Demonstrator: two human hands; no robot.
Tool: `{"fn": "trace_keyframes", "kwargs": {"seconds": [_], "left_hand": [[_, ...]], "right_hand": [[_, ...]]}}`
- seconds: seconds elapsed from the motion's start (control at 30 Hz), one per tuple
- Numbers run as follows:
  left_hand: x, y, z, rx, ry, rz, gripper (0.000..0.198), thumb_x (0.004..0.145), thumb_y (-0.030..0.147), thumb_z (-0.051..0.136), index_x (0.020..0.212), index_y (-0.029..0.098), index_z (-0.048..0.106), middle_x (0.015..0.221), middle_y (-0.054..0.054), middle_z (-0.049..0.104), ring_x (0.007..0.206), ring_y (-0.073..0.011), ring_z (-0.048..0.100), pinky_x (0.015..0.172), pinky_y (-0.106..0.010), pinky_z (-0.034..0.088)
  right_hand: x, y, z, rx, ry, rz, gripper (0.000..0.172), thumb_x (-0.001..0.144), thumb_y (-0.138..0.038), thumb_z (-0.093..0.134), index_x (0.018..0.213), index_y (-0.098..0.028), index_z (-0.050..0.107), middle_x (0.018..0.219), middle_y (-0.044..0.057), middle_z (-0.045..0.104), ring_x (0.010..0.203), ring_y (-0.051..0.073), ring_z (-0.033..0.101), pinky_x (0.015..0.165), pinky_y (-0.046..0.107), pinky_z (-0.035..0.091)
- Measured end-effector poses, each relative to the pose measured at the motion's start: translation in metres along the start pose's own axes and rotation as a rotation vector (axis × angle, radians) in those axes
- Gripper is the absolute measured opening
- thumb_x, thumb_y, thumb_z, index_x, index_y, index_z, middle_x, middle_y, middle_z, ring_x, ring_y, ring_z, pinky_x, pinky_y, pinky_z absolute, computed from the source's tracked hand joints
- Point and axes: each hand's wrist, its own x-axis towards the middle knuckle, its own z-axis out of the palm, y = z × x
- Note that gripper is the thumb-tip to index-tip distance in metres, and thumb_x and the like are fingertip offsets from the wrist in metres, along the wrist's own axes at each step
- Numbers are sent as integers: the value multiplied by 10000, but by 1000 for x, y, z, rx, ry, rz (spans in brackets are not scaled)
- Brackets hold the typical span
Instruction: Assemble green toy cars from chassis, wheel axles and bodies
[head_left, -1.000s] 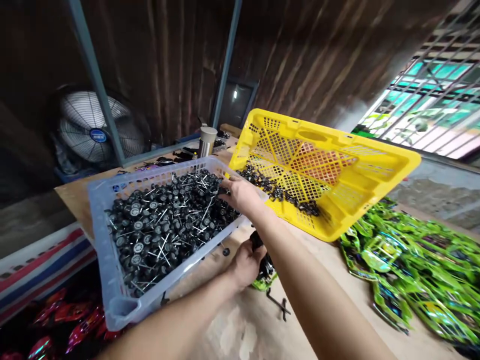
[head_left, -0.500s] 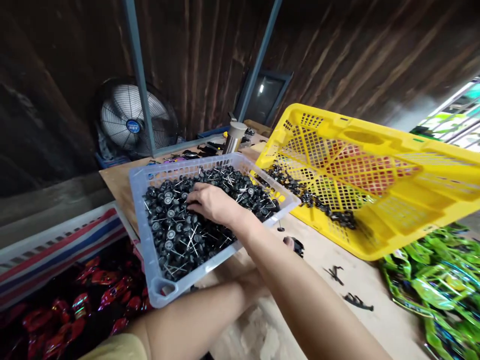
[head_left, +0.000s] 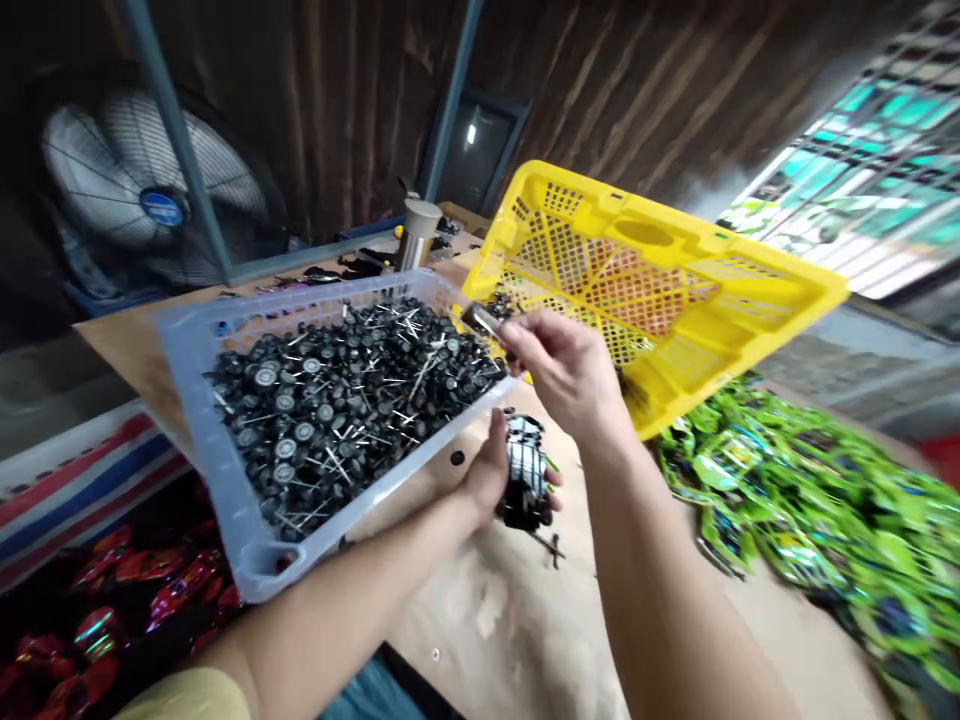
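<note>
Gripping the black car base [head_left: 526, 470] at frame centre in my left hand [head_left: 489, 472], apparently for steadiness, I clamp the fingers [head_left: 521, 345] of my right hand [head_left: 574, 378] on a blurred wheel axle [head_left: 480, 320] near the tub [head_left: 405, 475], probably leaving one end free.

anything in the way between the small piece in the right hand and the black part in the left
Nothing clearly blocks it. The clear crate's rim shows between the small piece in the right hand and the black part in the left hand, but the piece seems held above it; height is hard to judge.
</note>
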Motion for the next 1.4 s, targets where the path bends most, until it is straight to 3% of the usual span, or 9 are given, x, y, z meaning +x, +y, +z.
{"fn": "trace_keyframes", "kwargs": {"seconds": [0.13,0.27,0.47,0.8,0.9,1.0,1.1,1.27,1.4], "left_hand": [[-2,-5,1,0,-31,-73,922,700,926,231,992,164,661,702,-85,717,555,-222,687,497,-299,509],[-3,-13,2,82,-11,-122,837,748,870,335,1051,166,671,713,-84,726,660,-238,720,554,-300,542],[-4,-13,1,163,65,-80,740,811,794,378,1053,159,670,642,-60,708,532,-206,691,453,-263,517],[-3,-11,0,202,-19,-66,699,836,744,411,981,115,680,641,-82,711,508,-191,681,472,-258,533],[-3,-4,1,161,-6,17,717,820,763,410,972,112,668,640,-74,707,548,-194,693,524,-270,559],[-2,3,2,114,41,108,710,828,755,407,989,110,655,654,-72,708,587,-199,701,560,-280,571],[-3,6,4,63,57,116,682,855,722,401,1032,108,640,690,-78,716,625,-198,705,593,-289,578],[-5,8,3,34,14,198,625,893,662,395,1128,122,605,857,-93,730,640,-176,695,595,-286,575],[-7,7,1,40,-35,246,554,901,612,434,1179,158,588,1066,-101,710,638,-145,674,562,-267,565]], "right_hand": [[-70,31,-42,-434,-73,-49,250,925,-393,578,839,-198,711,802,46,606,690,147,576,631,267,466],[-116,52,-43,-536,-116,-63,257,962,-320,505,904,-206,728,872,75,601,737,166,583,658,293,485],[-139,65,-30,-313,79,72,216,949,-302,522,1017,-232,715,973,79,589,869,189,602,758,340,522],[-154,82,-13,253,349,461,273,816,-432,671,936,-216,558,844,0,558,561,109,541,543,277,489],[-156,90,-24,157,246,420,233,914,-405,524,1037,-208,549,906,37,602,736,163,601,672,320,516],[-164,97,-38,-226,-97,213,260,903,-241,503,1143,-201,596,1134,104,615,1049,237,555,899,405,460],[-170,101,-42,-583,-327,121,353,864,-172,542,1211,-202,601,1198,120,608,1089,261,501,947,421,395],[-172,95,-49,-716,-302,188,161,918,-268,521,971,-185,649,959,101,647,941,251,525,840,391,396],[-188,91,-76,-308,-158,483,316,978,-402,398,935,-182,621,825,53,630,741,192,568,651,312,449]]}}
